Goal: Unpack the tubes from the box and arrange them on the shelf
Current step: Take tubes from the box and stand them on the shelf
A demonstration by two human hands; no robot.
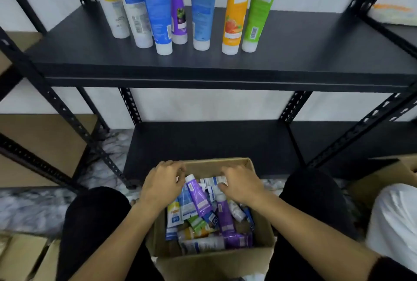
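Far left: brown cartons (42, 145) behind the slanted black uprights, more cartons (20, 258) at the bottom corner on marbled floor (27, 208). Up on the shelf (293, 55), seven tubes standing cap-down in a loose row near its left half: white tube (112, 7), second white tube (135, 14), blue tube (158, 12), slim purple tube (178, 9), pale blue tube (202, 7), orange tube (235, 9), green tube (258, 12); bare board stretching right of the green one to the far upright. Lower shelf (225, 145) dark, just behind the box. Below, between two black-clad knees, an open cardboard box (214, 260) heaped with mixed tubes lying crosswise. Left hand (161, 184) at the box's back-left corner, fingers curled over the rim and the pile; grip on any one tube not discernible. Purple tube in the box (199, 195) lying tilted between both hands, beside the left. Right hand (240, 184) over the back-right of the pile, fingers bent down onto white-and-blue packets (214, 181), whether pinching one not discernible. Far right: another carton (383, 174) and something white (394, 224) just beside the right knee.
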